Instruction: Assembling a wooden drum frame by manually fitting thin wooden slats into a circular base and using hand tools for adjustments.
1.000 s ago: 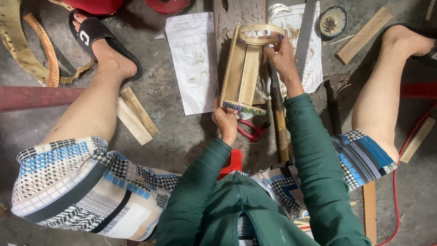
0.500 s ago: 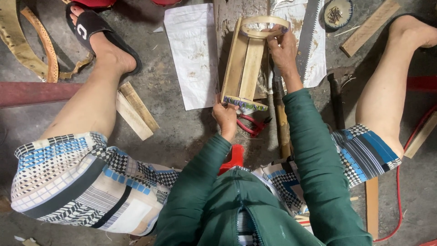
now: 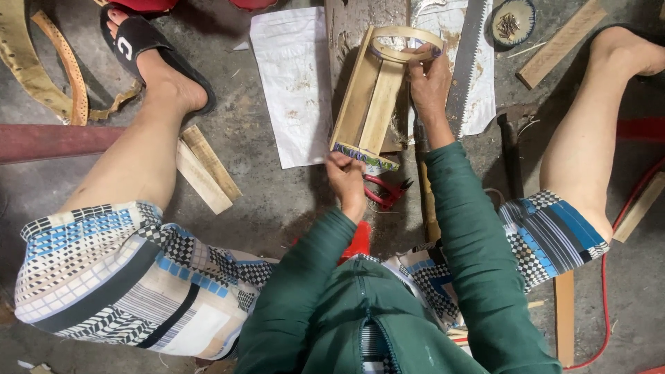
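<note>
A bamboo frame [image 3: 374,93] of flat slats lies lengthwise between my legs, with a bent hoop [image 3: 405,43] at its far end and a patterned strip at its near end. My left hand [image 3: 345,176] grips the near end of the frame. My right hand [image 3: 429,79] is closed on the hoop at the far end, pressing it against the slats. The frame rests over a dark wooden block [image 3: 353,28]. Red-handled pliers [image 3: 384,190] lie on the floor just right of my left hand.
White paper sheets [image 3: 291,76] lie on the concrete floor. A hand saw [image 3: 471,62] and a small bowl of nails [image 3: 511,21] sit at the far right. Wooden offcuts [image 3: 204,170], a hammer [image 3: 511,156], a red bar [image 3: 48,138] and a red cable [image 3: 609,277] surround my legs.
The view has drifted slightly, so the frame sits a little higher. Both hands keep their grip on the frame's ends; my left hand has shifted slightly along the near end.
</note>
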